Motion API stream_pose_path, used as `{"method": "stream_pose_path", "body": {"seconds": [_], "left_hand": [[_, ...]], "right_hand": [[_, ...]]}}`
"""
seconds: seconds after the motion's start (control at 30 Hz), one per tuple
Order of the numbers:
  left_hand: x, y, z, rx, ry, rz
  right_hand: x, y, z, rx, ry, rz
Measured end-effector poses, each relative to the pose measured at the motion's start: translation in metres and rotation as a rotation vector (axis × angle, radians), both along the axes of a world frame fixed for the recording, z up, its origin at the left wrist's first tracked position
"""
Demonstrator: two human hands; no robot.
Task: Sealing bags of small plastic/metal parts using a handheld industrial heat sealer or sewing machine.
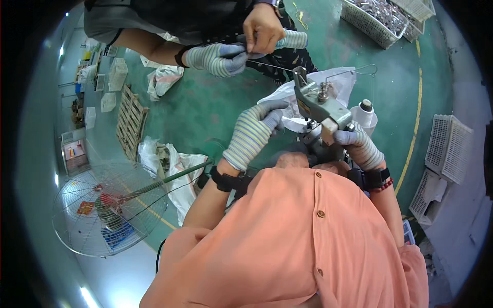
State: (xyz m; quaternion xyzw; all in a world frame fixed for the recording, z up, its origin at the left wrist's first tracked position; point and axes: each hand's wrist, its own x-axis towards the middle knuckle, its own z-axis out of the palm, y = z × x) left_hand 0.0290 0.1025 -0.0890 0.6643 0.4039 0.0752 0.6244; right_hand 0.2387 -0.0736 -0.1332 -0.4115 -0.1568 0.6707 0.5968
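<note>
Sewing machine (324, 109) meets the curled right hand (363, 148). Left hand (251, 132) half-curls nearby; whether either grips anything is unclear.

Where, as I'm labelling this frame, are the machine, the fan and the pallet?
Machine (321, 107): head view, on its grey-green body.
Fan (109, 202): head view, on the middle of its round head.
Pallet (132, 119): head view, on its slats near the middle.

The left glove (248, 139) is pale with yellow and blue stripes and grey-tipped, the right glove (366, 149) pale with greyish stripes, the machine (328, 111) grey-green, the shirt (272, 226) plain salmon, the beaded bracelet (383, 186) red, the left wristband (224, 180) black, and the floor (221, 110) green with a yellow line (416, 113).
</note>
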Motion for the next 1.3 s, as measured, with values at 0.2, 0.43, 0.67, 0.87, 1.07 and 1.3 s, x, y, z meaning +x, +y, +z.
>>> {"method": "stream_pose_path", "body": {"seconds": [0.2,0.43,0.67,0.87,1.07,1.3], "left_hand": [[0.011,-0.005,-0.003,0.213,-0.211,0.038],[0.057,0.001,-0.005,0.962,-0.024,-0.356],[0.058,0.018,-0.006,1.058,-0.09,-0.366],[0.064,0.025,-0.015,1.282,-0.101,-0.474],[0.066,0.023,-0.02,1.154,-0.233,-0.35],[0.061,0.03,-0.006,1.261,-0.248,-0.529]], "right_hand": [[0.0,-0.006,-0.004,-0.062,-0.058,-0.057],[0.002,-0.013,-0.019,-0.084,-0.063,0.002],[-0.006,-0.001,0.001,-0.011,-0.116,0.03],[-0.01,-0.004,0.001,-0.064,-0.103,-0.016],[-0.011,-0.003,-0.001,-0.027,-0.132,0.009],[-0.01,-0.001,0.005,0.021,-0.091,-0.011]]}}
